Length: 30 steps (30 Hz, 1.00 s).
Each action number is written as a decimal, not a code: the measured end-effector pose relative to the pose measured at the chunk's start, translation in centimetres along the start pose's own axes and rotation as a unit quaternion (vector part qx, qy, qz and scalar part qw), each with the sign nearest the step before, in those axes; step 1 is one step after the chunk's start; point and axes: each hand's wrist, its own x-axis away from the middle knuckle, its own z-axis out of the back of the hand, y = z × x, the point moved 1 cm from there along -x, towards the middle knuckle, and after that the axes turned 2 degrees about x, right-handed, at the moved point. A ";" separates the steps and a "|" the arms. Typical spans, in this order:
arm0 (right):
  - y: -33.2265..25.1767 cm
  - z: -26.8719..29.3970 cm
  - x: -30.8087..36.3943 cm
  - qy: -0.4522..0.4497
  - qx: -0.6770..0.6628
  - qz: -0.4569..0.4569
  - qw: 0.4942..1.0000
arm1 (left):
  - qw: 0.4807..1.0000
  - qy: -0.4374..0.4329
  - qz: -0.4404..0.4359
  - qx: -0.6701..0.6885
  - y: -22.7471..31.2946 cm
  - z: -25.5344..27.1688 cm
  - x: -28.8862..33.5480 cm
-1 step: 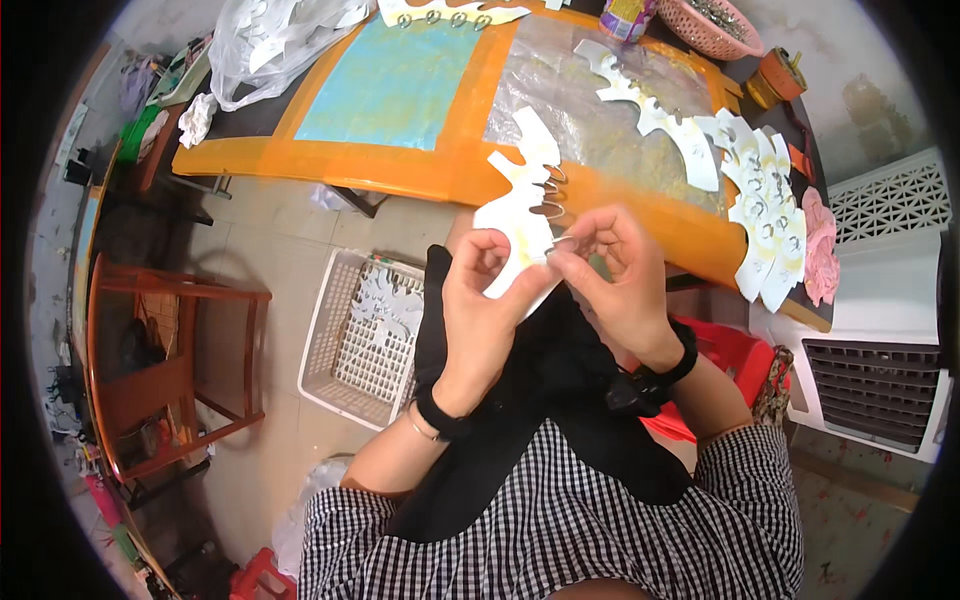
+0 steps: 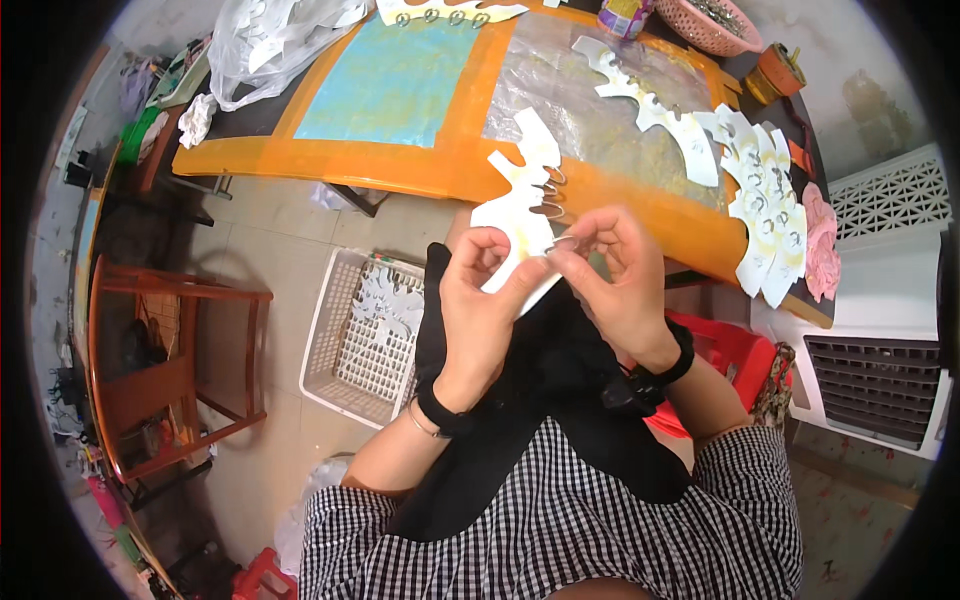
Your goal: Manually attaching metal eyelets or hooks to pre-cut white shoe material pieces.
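A white scalloped card piece (image 2: 503, 212) with yellowish patches is held above my lap at the table's front edge. My left hand (image 2: 475, 315) is closed on its lower end, thumb pressed on the surface. Several thin metal rings (image 2: 553, 192) stick out from its right side. Against the lower right edge, my right hand (image 2: 620, 285) pinches another metal ring (image 2: 564, 240) between thumb and fingertips; the fingers partly hide it. Similar cards with rings lie on the table: a curved one (image 2: 694, 145) and an overlapping stack (image 2: 768, 210) at the right.
The table (image 2: 235, 157) has orange tape and a blue panel (image 2: 390, 85). On it are a plastic bag (image 2: 235, 60), a pink basket (image 2: 680, 22) of small metal parts and a pink cloth (image 2: 820, 245). A white crate (image 2: 318, 365) with grey-white pieces stands on the floor beside a wooden chair (image 2: 150, 385).
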 end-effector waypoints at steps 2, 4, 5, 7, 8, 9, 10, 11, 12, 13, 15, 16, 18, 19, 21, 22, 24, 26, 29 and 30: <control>0.7 -0.1 0.7 0.038 0.013 0.035 0.999 | 0.999 0.019 0.014 0.026 -0.4 0.2 0.0; 1.1 -0.2 1.3 0.034 0.025 0.059 0.997 | 1.000 0.009 0.013 0.005 -0.7 0.5 0.0; 1.3 -0.2 1.6 0.037 0.023 0.058 0.997 | 1.000 0.002 0.011 -0.013 -0.8 0.6 0.1; 1.6 -0.3 2.0 0.020 0.033 0.064 0.997 | 1.000 0.001 -0.002 -0.020 -1.3 0.9 0.2; 1.6 -0.3 2.1 0.020 0.031 0.064 0.997 | 1.000 0.003 -0.016 -0.025 -1.4 1.0 0.3; 1.7 -0.4 2.1 0.014 -0.040 0.013 0.999 | 1.000 0.004 -0.016 -0.026 -1.5 1.1 0.5; 1.8 -0.4 2.1 0.008 -0.111 -0.037 0.993 | 0.998 0.011 -0.032 -0.047 -1.6 1.0 0.6; 1.9 -0.2 2.0 0.010 -0.111 -0.038 0.993 | 0.996 0.019 -0.048 -0.068 -1.7 0.9 0.8; 2.2 -0.1 2.0 -0.001 -0.178 -0.077 0.981 | 0.996 0.018 -0.046 -0.069 -1.7 0.8 1.0; 2.5 -0.1 1.9 -0.013 -0.245 -0.116 0.962 | 0.999 0.022 -0.036 -0.034 -1.7 0.7 1.3; 2.7 -0.3 2.0 -0.031 -0.288 -0.134 0.948 | 0.999 0.027 -0.024 -0.002 -1.8 0.9 1.6; 2.9 -0.3 2.0 -0.048 -0.327 -0.150 0.932 | 1.000 0.024 -0.015 0.010 -1.8 0.9 1.6; 2.5 -0.2 2.0 -0.069 -0.309 -0.164 0.934 | 1.000 0.022 -0.003 0.019 -1.7 1.1 1.6; 2.2 0.0 1.9 -0.091 -0.288 -0.178 0.937 | 0.999 0.017 -0.022 -0.029 -1.6 1.2 1.4; 1.4 0.3 1.8 -0.092 -0.273 -0.180 0.940 | 0.996 0.010 -0.036 -0.079 -1.4 1.4 1.1; 1.3 0.4 1.9 -0.096 -0.256 -0.182 0.945 | 0.990 -0.011 -0.055 -0.129 -1.2 1.3 1.1; 2.1 0.7 1.7 -0.096 -0.198 -0.160 0.962 | 0.981 -0.035 -0.067 -0.181 -1.0 1.1 1.3; 1.9 0.6 1.7 -0.083 -0.152 -0.135 0.976 | 0.967 -0.054 -0.086 -0.234 -0.8 0.8 1.3; 2.5 0.0 2.1 -0.056 -0.230 -0.151 0.960 | 0.984 -0.067 -0.069 -0.153 -0.9 0.5 1.5; 2.4 -0.1 2.3 -0.040 -0.243 -0.146 0.958 | 0.987 -0.061 -0.056 -0.140 -1.1 0.5 1.6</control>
